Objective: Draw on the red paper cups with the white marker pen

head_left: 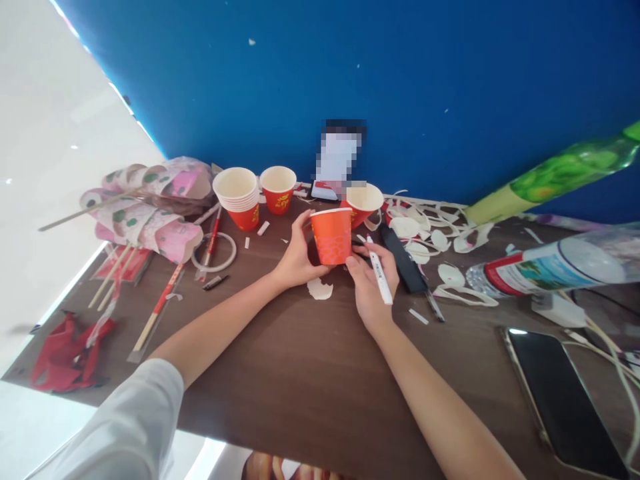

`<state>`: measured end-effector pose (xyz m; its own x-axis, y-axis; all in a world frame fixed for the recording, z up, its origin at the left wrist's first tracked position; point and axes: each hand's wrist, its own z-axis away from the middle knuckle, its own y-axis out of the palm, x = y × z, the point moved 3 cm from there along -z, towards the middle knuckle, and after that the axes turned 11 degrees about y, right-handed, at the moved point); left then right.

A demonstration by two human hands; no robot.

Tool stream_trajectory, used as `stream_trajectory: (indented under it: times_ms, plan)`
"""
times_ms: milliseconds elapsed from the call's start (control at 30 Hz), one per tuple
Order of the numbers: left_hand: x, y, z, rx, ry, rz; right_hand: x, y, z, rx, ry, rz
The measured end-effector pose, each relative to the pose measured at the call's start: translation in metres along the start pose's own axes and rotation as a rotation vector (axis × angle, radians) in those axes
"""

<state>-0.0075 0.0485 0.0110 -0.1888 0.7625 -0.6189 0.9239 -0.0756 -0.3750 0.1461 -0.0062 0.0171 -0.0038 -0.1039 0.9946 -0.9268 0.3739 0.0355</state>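
An orange-red paper cup (332, 237) with a white rim is held upright just above the table, between both hands. My left hand (299, 257) grips its left side, thumb underneath and fingers behind. At its lower right, my right hand (373, 283) touches the cup with the thumb and also holds a white marker pen (380, 273), which slants across the fingers. Below the cup lies a torn round piece of white paper (320, 289). Behind it stands another red paper cup (365, 203), partly hidden.
Left stand a stack of paper cups (238, 200) and a single cup (278, 193). Pink patterned paper shapes (145, 220) and chopsticks (156, 310) lie further left. Paper scraps (407, 227), a water bottle (555, 263), a green bottle (555, 177) and a phone (560, 393) occupy the right.
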Motion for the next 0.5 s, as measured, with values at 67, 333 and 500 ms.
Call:
stream_trajectory:
  times_ms: [67, 333, 500]
  plan:
    - [0.003, 0.0, 0.0, -0.02, -0.019, 0.043, 0.002, -0.003, 0.001, -0.055, -0.027, 0.072]
    - [-0.005, -0.007, -0.004, -0.031, 0.03, -0.039, 0.012, -0.009, 0.01, -0.135, -0.155, 0.128]
    - [-0.011, -0.007, -0.006, 0.02, 0.063, -0.072, 0.017, -0.005, 0.009, -0.047, -0.057, 0.06]
